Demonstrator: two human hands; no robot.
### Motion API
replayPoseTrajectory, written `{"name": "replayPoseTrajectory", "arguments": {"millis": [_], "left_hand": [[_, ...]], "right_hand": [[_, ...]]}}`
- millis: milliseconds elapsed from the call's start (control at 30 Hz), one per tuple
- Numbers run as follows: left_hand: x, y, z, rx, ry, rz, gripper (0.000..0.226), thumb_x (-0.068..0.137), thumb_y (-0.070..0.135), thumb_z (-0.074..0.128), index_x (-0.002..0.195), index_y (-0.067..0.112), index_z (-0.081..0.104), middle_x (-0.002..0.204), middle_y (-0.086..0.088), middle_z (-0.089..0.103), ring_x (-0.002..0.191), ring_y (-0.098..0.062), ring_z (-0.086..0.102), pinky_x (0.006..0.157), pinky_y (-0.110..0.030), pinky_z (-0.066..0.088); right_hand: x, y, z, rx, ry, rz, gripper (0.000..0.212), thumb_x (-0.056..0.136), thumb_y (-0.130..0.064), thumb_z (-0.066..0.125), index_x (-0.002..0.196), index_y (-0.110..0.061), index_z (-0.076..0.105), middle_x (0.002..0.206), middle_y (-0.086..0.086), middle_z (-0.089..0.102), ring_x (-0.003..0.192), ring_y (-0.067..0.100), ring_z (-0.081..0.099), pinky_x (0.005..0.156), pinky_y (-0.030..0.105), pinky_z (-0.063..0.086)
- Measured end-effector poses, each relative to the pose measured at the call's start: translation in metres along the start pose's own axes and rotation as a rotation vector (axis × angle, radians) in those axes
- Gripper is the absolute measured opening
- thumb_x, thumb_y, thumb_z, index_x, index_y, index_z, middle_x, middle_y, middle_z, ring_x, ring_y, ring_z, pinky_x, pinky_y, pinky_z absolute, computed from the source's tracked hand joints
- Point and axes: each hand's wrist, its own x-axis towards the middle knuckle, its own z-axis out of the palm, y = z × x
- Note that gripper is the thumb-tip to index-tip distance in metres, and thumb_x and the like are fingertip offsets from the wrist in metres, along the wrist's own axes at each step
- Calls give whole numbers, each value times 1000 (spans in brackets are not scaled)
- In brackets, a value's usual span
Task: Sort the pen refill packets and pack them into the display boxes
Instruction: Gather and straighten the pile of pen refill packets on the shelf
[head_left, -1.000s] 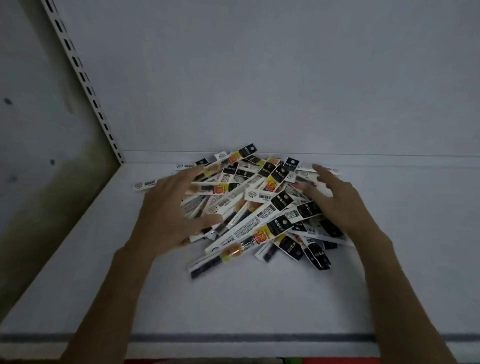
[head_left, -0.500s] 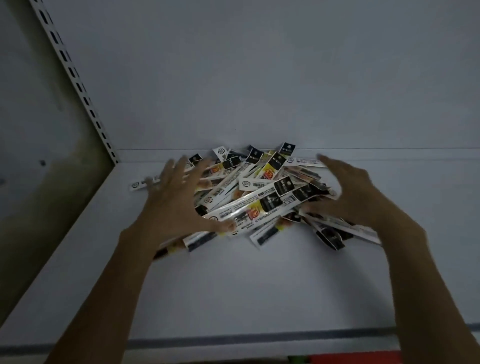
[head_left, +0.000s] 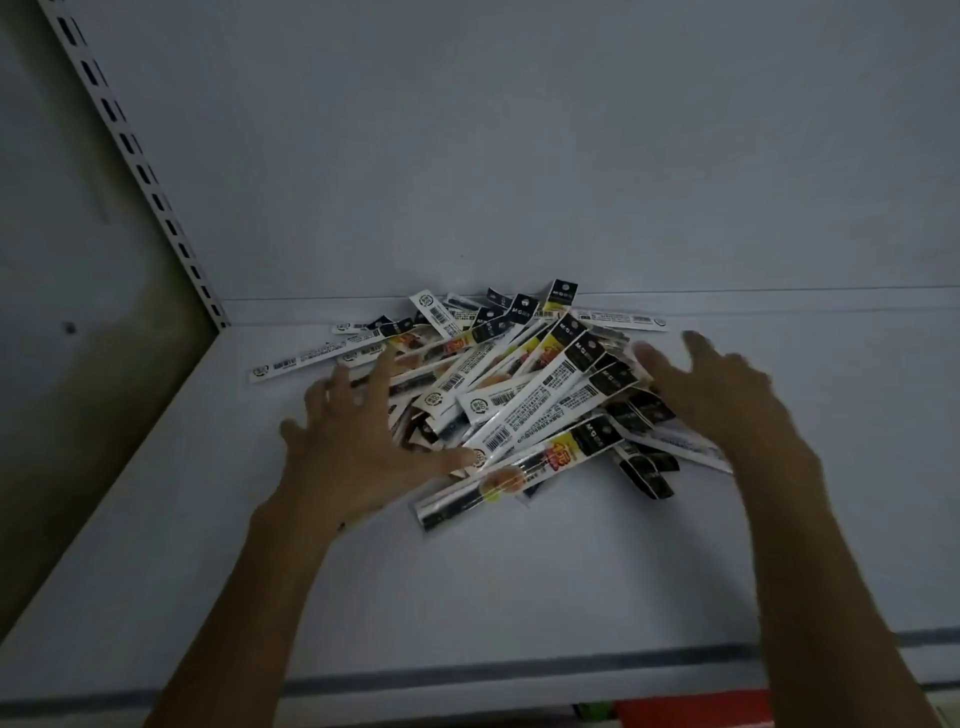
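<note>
Right now the pile of pen refill packets (head_left: 519, 395) sits on the white shelf (head_left: 519, 582), far back and close to the back wall. The packets lie every which way, some on top of others. The left hand (head_left: 358, 441) is open with its fingers spread wide. It rests on the left side of the pile, and its thumb touches the packets. The right hand (head_left: 727, 400) is open too, at the right side of the pile (its fingertips are blurry, so I cannot tell just how they touch).

I think the step is to push the packets into one heap before sorting. To do it well, both hands should go low, edges down on the shelf, so thin packets do not slip under. Push from both sides at the same speed, or the heap may slide off to one side. The packets look shiny and slippery, so go slow. One long packet (head_left: 306, 359) lies apart on the far left and needs gathering too. Another packet (head_left: 493, 486) sticks out on the near side. Something red (head_left: 691, 709) peeks out below the near edge, but I cannot tell if it is a display box.
</note>
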Motion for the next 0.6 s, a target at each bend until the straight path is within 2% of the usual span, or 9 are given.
{"name": "replayPoseTrajectory", "arguments": {"millis": [100, 167, 233, 300, 367, 400, 467, 533, 600], "left_hand": [[-7, -6, 3, 23, -89, 19, 131, 37, 91, 48, 140, 45, -18, 157, -3, -2, 141, -34, 7, 109, -57, 17], [-6, 3, 5, 22, -115, 55, 130, 41, 87, 55, 142, 45, -15, 157, -3, 1, 141, -33, 9, 109, -55, 18], [-2, 17, 10, -61, -46, 89, 125, 48, 78, 65, 145, 40, -2, 155, -6, 11, 139, -32, 15, 107, -51, 25], [0, 29, 17, -175, 97, 132, 112, 58, 64, 73, 146, 36, 11, 147, -11, 27, 132, -30, 26, 101, -45, 34], [3, 30, 21, -230, 174, 158, 99, 65, 57, 72, 144, 36, 17, 140, -12, 35, 127, -28, 32, 97, -41, 37], [4, 27, 20, -213, 178, 164, 96, 65, 60, 70, 144, 38, 19, 140, -12, 36, 127, -29, 33, 98, -43, 36], [5, 16, 13, -149, 153, 151, 102, 56, 78, 60, 142, 42, 17, 147, -10, 30, 134, -31, 28, 105, -50, 32], [2, 9, 5, -133, 101, 122, 116, 42, 89, 47, 143, 43, 12, 154, -6, 16, 140, -30, 18, 107, -59, 25], [-6, 12, 4, -134, 17, 124, 124, 37, 89, 46, 144, 42, 5, 156, -5, 7, 142, -31, 13, 109, -60, 21]], "right_hand": [[-17, 16, 1, -170, -78, 56, 87, 69, -84, 28, 137, -30, 35, 138, 20, 36, 129, 39, 30, 105, 51, 31], [-20, 2, 16, -126, -67, 7, 72, 79, -73, 40, 126, -18, 49, 128, 21, 42, 123, 37, 35, 98, 45, 36], [-17, -19, 33, -7, -8, -91, 51, 88, -50, 48, 113, -5, 56, 119, 19, 45, 113, 36, 44, 91, 40, 41], [-13, -35, 40, 90, 40, -204, 36, 91, -34, 49, 105, -2, 58, 113, 18, 49, 100, 33, 52, 82, 35, 43], [-12, -38, 28, 184, 8, -286, 34, 91, -36, 50, 103, -7, 61, 108, 9, 58, 88, 23, 54, 74, 27, 41], [-12, -33, 18, 214, -34, -334, 35, 90, -40, 51, 109, -12, 60, 106, 2, 58, 87, 18, 52, 75, 25, 39], [-14, -12, -5, 155, -178, -382, 50, 80, -50, 61, 122, -25, 52, 109, -6, 49, 97, 15, 49, 86, 28, 41], [-14, 12, -20, 2, -333, -309, 64, 64, -48, 77, 120, -31, 50, 113, -5, 51, 102, 17, 52, 92, 34, 43], [-12, 21, -15, -77, -355, -310, 49, 60, -32, 83, 103, -25, 60, 106, 2, 61, 92, 19, 56, 84, 30, 46]]}}
